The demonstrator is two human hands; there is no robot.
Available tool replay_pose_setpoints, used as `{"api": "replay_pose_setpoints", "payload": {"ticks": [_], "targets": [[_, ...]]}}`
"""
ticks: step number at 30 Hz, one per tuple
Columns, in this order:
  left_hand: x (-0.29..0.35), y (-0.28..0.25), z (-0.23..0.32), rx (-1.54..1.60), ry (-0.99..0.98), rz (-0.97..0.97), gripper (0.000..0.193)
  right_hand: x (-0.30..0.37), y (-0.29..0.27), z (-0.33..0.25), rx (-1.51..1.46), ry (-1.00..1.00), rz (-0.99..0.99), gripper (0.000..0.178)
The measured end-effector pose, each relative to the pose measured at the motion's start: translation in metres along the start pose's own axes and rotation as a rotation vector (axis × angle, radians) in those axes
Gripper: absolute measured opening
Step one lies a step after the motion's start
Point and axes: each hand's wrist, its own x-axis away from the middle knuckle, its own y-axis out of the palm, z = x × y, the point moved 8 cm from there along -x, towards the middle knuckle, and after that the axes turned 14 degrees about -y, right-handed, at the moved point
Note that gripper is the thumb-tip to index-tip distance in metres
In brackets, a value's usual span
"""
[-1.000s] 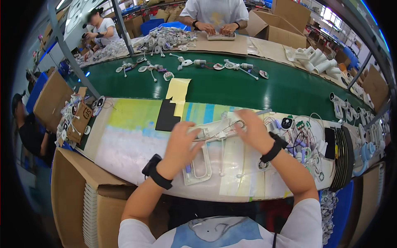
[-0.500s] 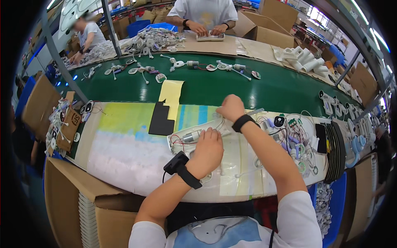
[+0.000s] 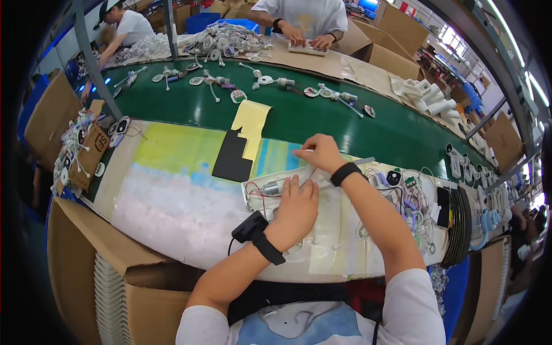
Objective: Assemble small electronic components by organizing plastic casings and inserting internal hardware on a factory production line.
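Note:
A white plastic housing [image 3: 248, 198] lies on the worktable, with a silver cylindrical motor [image 3: 271, 188] and red wires [image 3: 253, 190] inside its left end. My left hand [image 3: 296, 210] rests across the middle of the housing, fingers stretched out flat and hiding part of it. Just above the housing's far edge, my right hand [image 3: 322, 154] has thumb and forefinger drawn together in a pinch. Whatever sits between those fingertips is too small to make out. Thin wires [image 3: 313, 171] show between my two hands.
A black foam sheet [image 3: 232, 158] and yellow backing paper [image 3: 251, 121] lie left of the housing. Wired parts [image 3: 411, 198] crowd the right side. Beyond, a green conveyor belt [image 3: 190, 106] carries motor assemblies. Across it, a co-worker [image 3: 302, 23] handles a white part. Cardboard boxes [image 3: 155, 310] flank me.
The whole view has shifted slightly, moving the far things right. My right hand's fingers now show more clearly in a pinch, and my left hand remains on the housing.

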Motion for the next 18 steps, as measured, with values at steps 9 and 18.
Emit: {"api": "replay_pose_setpoints", "payload": {"ticks": [9,18], "targets": [[0.001,0.0,-0.008,-0.053,-0.023,0.094,0.066,0.032,-0.036,-0.042,0.128,-0.241,0.043,0.037],[0.0,0.001,-0.007,-0.082,-0.028,0.078,0.067,0.061,-0.017,0.035,-0.43,0.3,0.056,0.04]]}}
